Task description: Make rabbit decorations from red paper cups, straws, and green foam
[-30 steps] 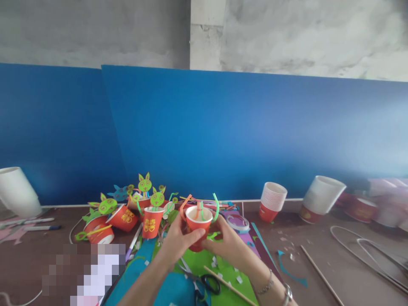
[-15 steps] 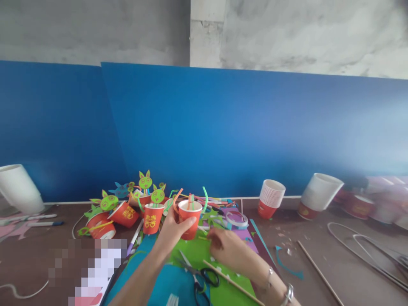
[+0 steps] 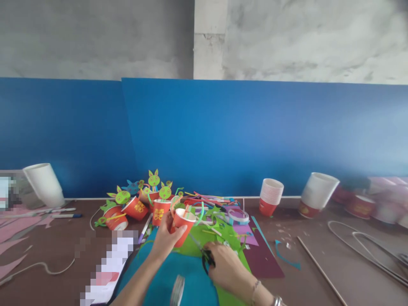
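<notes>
My left hand [image 3: 167,238] is closed around a red paper cup [image 3: 180,239], tilted, with bent orange and green drinking straws [image 3: 201,212] standing up from its rim. Just right of the cup, my right hand [image 3: 225,260] is closed on the black handles of a pair of scissors [image 3: 207,260]. Their blades point up and left toward the cup, over green paper [image 3: 188,248]. Behind my left hand stands a red cup [image 3: 157,217] bearing a green paper animal face [image 3: 165,191]. A roll of tape [image 3: 177,291] is on the blue paper [image 3: 197,280] in front of me.
More decorated red cups [image 3: 135,208] lie at the left. Paper scraps, straws and a tape ring [image 3: 238,216] are heaped behind my right hand. Stacked paper cups [image 3: 270,195] and a thin wooden stick [image 3: 318,267] are at the right. A blue panel [image 3: 223,140] borders the table.
My right hand has taken hold of the scissors, lifting them off the paper. The cup in my left hand has moved slightly left and tilted. The view has shifted a little.
</notes>
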`<action>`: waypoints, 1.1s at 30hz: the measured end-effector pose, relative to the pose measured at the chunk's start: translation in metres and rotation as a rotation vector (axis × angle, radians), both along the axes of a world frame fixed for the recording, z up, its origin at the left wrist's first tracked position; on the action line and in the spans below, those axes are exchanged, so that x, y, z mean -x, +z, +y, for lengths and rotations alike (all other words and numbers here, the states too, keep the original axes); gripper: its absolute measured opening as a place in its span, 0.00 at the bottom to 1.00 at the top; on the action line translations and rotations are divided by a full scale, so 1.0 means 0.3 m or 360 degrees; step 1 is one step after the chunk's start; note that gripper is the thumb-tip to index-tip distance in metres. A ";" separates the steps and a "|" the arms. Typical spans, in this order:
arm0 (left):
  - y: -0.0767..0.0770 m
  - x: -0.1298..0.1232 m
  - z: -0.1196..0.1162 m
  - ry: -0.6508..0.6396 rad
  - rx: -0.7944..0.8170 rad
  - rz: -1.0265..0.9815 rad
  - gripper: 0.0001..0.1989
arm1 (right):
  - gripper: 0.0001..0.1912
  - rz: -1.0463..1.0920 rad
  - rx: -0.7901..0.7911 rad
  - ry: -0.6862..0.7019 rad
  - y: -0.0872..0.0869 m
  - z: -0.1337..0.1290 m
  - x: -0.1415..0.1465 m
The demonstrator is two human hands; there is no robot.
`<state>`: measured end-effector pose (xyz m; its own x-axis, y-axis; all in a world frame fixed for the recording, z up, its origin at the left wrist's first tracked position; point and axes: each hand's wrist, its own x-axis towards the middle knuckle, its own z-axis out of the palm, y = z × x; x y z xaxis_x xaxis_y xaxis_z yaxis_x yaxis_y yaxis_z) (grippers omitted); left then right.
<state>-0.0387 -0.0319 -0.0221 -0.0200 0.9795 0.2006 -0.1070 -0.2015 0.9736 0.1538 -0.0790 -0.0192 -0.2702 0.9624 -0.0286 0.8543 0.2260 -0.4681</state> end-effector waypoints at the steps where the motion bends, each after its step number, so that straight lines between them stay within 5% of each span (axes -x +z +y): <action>1: -0.008 0.006 -0.003 0.0053 -0.0031 -0.0006 0.22 | 0.27 0.0206 0.0068 -0.0042 -0.015 0.018 -0.020; 6: -0.018 0.030 -0.020 0.0214 -0.0268 0.0176 0.20 | 0.29 0.1550 0.0723 -0.0229 -0.089 0.069 -0.115; 9: -0.030 0.048 -0.023 0.0251 -0.0275 0.0273 0.22 | 0.23 0.1894 0.0738 -0.0161 -0.089 0.061 -0.154; 15: -0.072 0.065 -0.012 0.0090 -0.0227 0.0393 0.24 | 0.22 0.1365 0.0370 0.0165 -0.071 0.076 -0.187; 20: -0.081 0.068 -0.008 0.0058 -0.0233 0.0414 0.25 | 0.22 0.0952 0.0307 0.0013 -0.099 0.102 -0.199; 33: -0.057 0.076 -0.012 0.0001 -0.0239 0.0477 0.26 | 0.21 0.0967 0.0234 -0.0080 -0.110 0.111 -0.211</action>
<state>-0.0615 -0.0356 -0.0392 0.0610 0.9386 0.3397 0.1797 -0.3451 0.9212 0.2170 -0.0457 -0.0521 -0.2345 0.9720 -0.0169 0.4336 0.0890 -0.8967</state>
